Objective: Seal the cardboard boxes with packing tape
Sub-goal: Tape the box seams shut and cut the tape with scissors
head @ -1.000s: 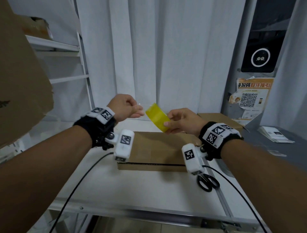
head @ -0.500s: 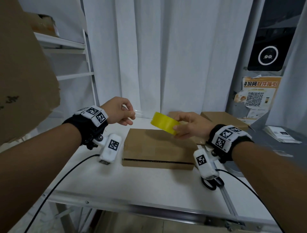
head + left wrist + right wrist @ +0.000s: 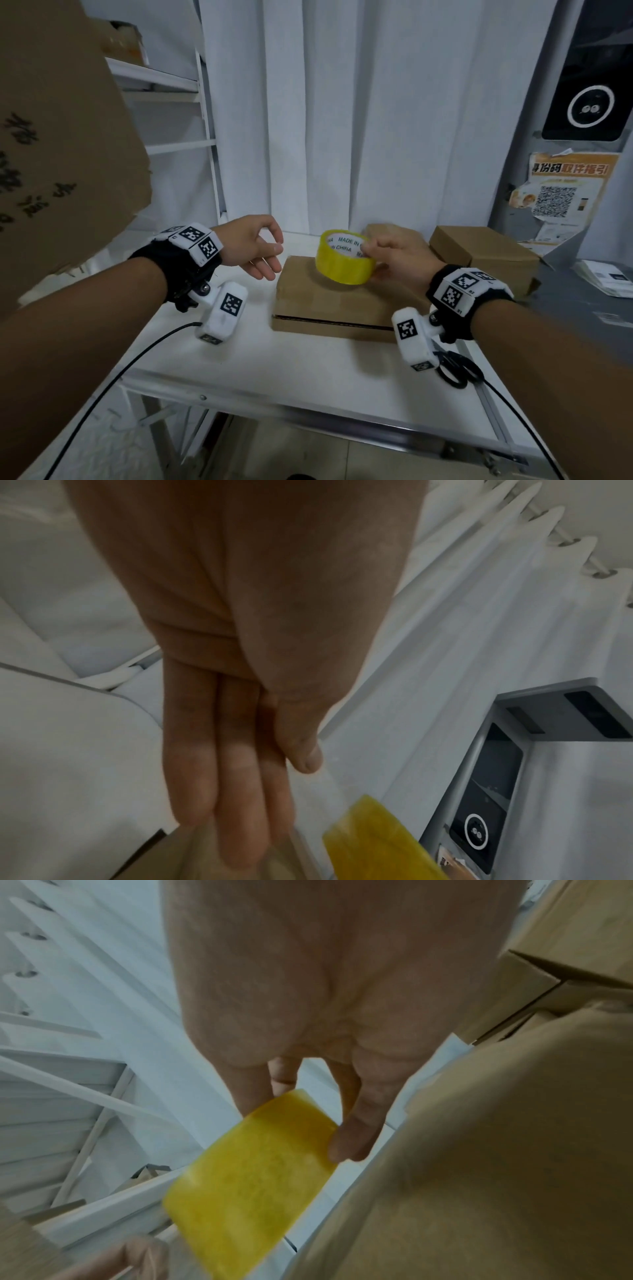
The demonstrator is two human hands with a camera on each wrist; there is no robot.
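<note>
While your hands were raised in front of the curtain a second ago, they have now come down over the flat cardboard box (image 3: 337,301) on the white table (image 3: 274,370).

Your left hand (image 3: 251,245) hovers at the box's left far corner. Thumb and forefinger meet in a loose pinch and the other fingers reach toward the cardboard. A clear strip of tape probably runs from that pinch to the roll, but you cannot make it out in any view, so I cannot tell whether you hold anything.

The yellow tape roll (image 3: 344,258), which stood on edge between your hands before, now lies tilted just above the box top, its printed core facing up.

Your right hand (image 3: 399,262) grips the roll, with the thumb on the outer wrap and the fingers curled into the core. That suggests you are about to lay tape on the box, not yet sealing it.

Whether the roll touches the cardboard is unclear, and motion blur softens both wrist views. A second box (image 3: 483,255) waits behind, and scissors (image 3: 457,371) lie half hidden under your right wrist camera.
</note>
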